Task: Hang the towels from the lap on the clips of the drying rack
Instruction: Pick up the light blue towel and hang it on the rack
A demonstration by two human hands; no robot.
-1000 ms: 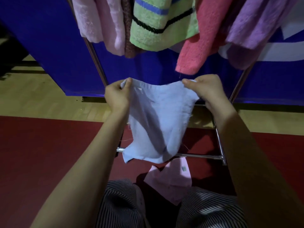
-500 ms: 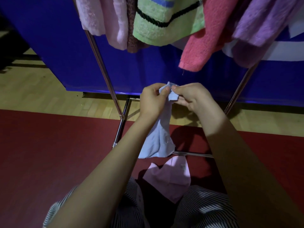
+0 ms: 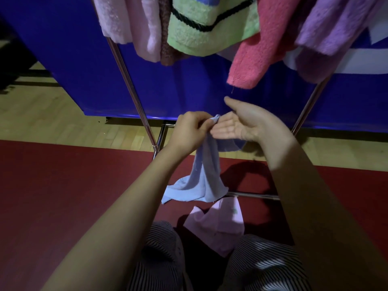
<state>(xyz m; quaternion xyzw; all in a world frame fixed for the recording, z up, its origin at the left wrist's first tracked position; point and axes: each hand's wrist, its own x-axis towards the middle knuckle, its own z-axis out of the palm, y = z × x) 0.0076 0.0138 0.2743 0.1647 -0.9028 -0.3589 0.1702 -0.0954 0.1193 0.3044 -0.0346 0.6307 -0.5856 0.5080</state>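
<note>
Head view: a person faces the drying rack, its clips out of frame above the hung towels.
Left hand: fingers curled, pinching the bunched top of the light blue towel.
Right hand: spread flat, palm up, holding nothing, fingers touching the towel's top.
Towel axis: hangs straight down from the left hand, above the lap.
Pink towel: lies on the lap.
Key relation: clips probably lie up and ahead; the free right hand seems best placed to work one.

Hanging towels above on the drying rack, panel behind it, dangling towel under the left hand, right hand just beside, lap towel nearest, below.
</note>
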